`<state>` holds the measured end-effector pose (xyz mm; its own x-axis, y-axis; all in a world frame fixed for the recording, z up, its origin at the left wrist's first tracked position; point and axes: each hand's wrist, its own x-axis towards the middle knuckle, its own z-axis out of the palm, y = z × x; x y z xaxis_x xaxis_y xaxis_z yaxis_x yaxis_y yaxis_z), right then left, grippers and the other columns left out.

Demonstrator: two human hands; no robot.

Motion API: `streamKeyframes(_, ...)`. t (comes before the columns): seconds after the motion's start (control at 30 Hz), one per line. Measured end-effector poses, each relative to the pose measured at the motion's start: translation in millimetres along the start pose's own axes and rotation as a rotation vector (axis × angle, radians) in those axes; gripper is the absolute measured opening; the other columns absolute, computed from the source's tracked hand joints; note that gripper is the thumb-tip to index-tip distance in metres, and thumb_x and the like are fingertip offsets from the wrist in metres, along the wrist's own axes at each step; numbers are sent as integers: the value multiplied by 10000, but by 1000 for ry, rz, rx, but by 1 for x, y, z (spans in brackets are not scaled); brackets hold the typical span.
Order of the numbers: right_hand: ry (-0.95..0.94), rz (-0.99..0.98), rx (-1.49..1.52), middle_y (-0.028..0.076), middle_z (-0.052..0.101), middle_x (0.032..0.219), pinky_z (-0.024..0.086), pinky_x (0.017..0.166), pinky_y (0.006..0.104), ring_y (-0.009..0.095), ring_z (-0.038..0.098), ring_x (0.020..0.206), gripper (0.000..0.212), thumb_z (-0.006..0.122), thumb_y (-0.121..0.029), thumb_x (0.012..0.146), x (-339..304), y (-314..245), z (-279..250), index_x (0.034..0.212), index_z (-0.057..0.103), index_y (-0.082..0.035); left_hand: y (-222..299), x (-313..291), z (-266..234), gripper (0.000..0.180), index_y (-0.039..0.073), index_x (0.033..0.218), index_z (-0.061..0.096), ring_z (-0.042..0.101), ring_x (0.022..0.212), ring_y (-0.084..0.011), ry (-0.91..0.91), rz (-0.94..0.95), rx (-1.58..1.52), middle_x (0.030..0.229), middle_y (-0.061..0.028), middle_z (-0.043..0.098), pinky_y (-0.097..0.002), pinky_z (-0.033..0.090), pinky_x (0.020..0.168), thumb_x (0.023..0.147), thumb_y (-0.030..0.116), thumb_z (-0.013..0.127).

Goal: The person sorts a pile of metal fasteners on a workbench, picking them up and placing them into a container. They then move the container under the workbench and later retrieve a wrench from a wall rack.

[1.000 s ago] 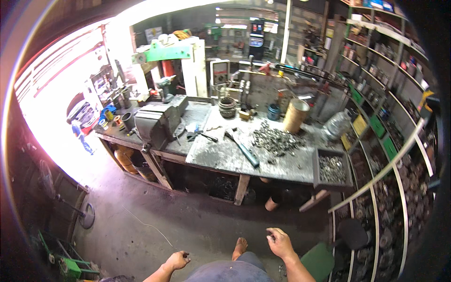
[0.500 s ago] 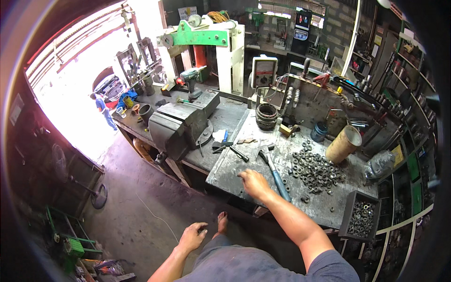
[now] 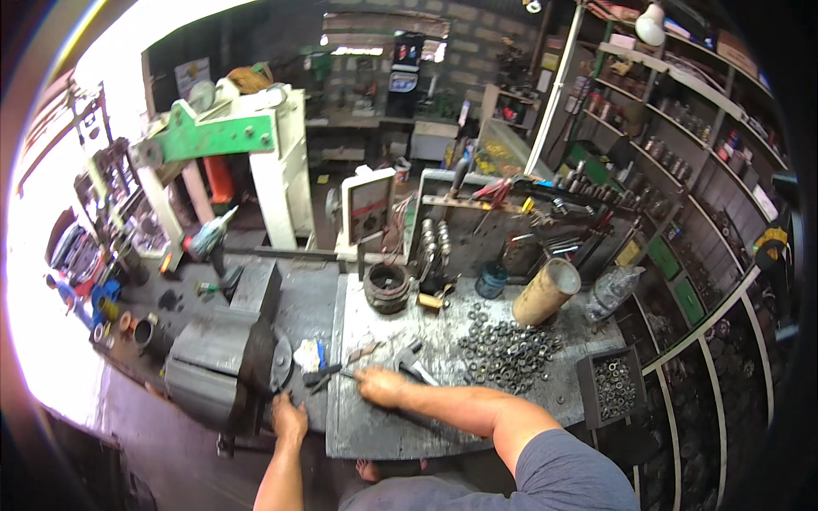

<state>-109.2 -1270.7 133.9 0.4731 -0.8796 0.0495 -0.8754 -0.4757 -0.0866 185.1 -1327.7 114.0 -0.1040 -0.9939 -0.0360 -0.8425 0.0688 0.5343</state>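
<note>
At the surface [image 3: 375,436], right of the vise [image 3: 209,362], a dark tool [image 3: 320,376] is held in the curled fingers of the right hand [image 3: 382,387]; near the vise's edge, what is gripped by the left hand [image 3: 290,418] cannot be told; farther right, metal rings [image 3: 509,353] are heaped.

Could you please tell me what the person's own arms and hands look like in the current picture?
The left hand and the right hand are both bare, without gloves. The forearms are uncovered, with no watch or bracelet visible. On the right arm is a short, dark grey-blue sleeve of plain fabric; the left sleeve is out of view.
</note>
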Motion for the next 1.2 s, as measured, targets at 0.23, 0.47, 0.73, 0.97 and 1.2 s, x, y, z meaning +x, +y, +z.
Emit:
streamKeyframes(0.23,-155,-56,138,164,678,1026,562,932,483,360,688,1050,186,604,-177,905,4,2,-16,925,678,-7,-7,10,27,358,21,1189,691,644,1176,-428,125,-13,-59,1206,-199,679,-503,508,1003,851,56,804)
streamKeyframes(0.47,767,421,500,187,759,1050,597,869,446,359,745,962,321,725,-69,906,-71,91,-186,1225,701,-42,12,0,11,256,26,1131,736,707,1070,-396,172,108,-141,1113,-203,749,-484,544,969,876,41,731)
streamKeyframes(0.73,1085,936,-200,234,766,967,601,838,500,428,752,933,128,756,-60,909,-202,319,-393,1024,759,-3,69,-49,-16,250,12,1197,722,692,1112,-369,39,11,-167,1161,-209,740,-449,536,1005,959,66,669)
streamKeyframes(0.97,933,1003,-343,237,755,961,590,851,534,445,736,955,122,696,-119,950,-186,387,-379,916,761,-21,64,-97,-8,251,-4,1185,728,713,1063,-378,155,5,-191,1137,-211,748,-435,556,970,947,69,700)
streamKeyframes(1.2,885,831,-202,240,747,1050,555,976,481,420,707,1054,243,672,-2,894,-182,397,-378,1094,810,5,37,-134,-9,246,-2,1158,743,726,1057,-369,179,-62,-141,1135,-219,756,-441,570,958,932,96,757)
